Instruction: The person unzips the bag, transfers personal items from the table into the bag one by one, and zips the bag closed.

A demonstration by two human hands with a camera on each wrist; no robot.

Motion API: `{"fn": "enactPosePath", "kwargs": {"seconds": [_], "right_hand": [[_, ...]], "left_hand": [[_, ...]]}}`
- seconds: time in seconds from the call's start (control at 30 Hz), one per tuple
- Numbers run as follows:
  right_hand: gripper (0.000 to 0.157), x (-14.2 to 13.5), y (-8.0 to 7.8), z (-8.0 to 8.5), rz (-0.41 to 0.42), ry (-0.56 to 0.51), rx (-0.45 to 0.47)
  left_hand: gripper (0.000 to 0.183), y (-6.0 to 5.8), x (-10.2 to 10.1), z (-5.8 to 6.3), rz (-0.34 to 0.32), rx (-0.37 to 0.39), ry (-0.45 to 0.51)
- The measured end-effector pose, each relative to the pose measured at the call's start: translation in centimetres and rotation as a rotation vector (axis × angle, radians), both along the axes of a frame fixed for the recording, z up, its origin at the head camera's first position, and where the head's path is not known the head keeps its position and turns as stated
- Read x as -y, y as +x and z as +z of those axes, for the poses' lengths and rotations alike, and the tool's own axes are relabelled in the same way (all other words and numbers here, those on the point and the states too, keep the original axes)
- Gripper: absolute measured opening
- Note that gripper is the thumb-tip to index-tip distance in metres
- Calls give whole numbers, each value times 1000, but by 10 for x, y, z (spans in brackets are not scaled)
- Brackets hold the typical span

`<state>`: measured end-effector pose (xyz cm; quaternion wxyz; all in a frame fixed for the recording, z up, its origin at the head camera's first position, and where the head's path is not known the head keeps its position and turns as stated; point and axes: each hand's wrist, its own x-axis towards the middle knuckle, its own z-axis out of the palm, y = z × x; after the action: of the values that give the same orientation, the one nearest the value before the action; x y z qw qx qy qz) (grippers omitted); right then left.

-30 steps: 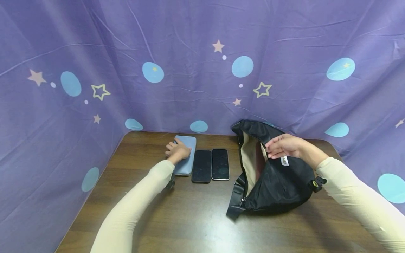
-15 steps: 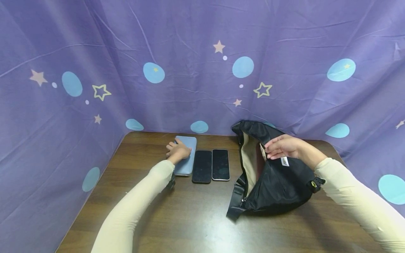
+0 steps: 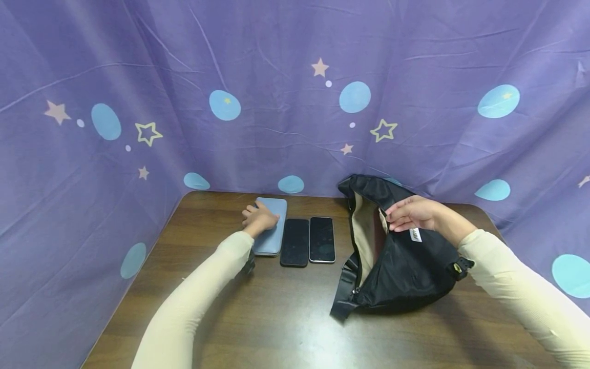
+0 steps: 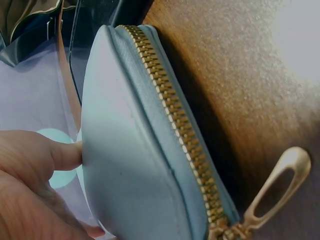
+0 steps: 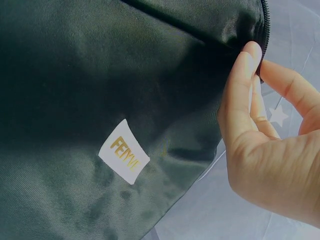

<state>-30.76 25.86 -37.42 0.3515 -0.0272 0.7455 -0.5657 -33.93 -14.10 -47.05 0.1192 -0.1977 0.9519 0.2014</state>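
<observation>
**Left hand (image 3: pixel 259 221) on the blue pouch (image 3: pixel 267 243), right hand (image 3: pixel 417 214) at the black bag (image 3: pixel 410 274)**

The step in hand looks like taking up the blue pouch while the black bag is held open. The pouch lies on the bench (image 3: pixel 276 318), just beside a black phone (image 3: pixel 295 243) and a silver-edged phone (image 3: pixel 322 240). The right hand pinches the bag's rim between thumb and fingers. The left hand lies over the pouch; whether it grips or merely rests there, I cannot tell. The next move seems to call for a sure hold on the pouch's sides and a wide bag mouth.

The pouch's underside is hidden. The left wrist view cuts off much of the left hand. A reddish-brown patch (image 3: pixel 379 237) inside the bag is unclear, as is the last lettering on the white label (image 5: pixel 125 152).
</observation>
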Motion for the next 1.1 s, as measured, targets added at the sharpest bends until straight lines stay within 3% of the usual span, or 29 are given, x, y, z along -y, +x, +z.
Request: {"fn": "enactPosePath", "kwargs": {"seconds": [0.33, 1.1], "right_hand": [[19, -1, 0, 0, -4, -5, 3], [20, -3, 0, -2, 1, -17, 11]], "left_hand": [[100, 3, 9, 4, -24, -35, 15], [103, 0, 20, 4, 19, -26, 114]]}}
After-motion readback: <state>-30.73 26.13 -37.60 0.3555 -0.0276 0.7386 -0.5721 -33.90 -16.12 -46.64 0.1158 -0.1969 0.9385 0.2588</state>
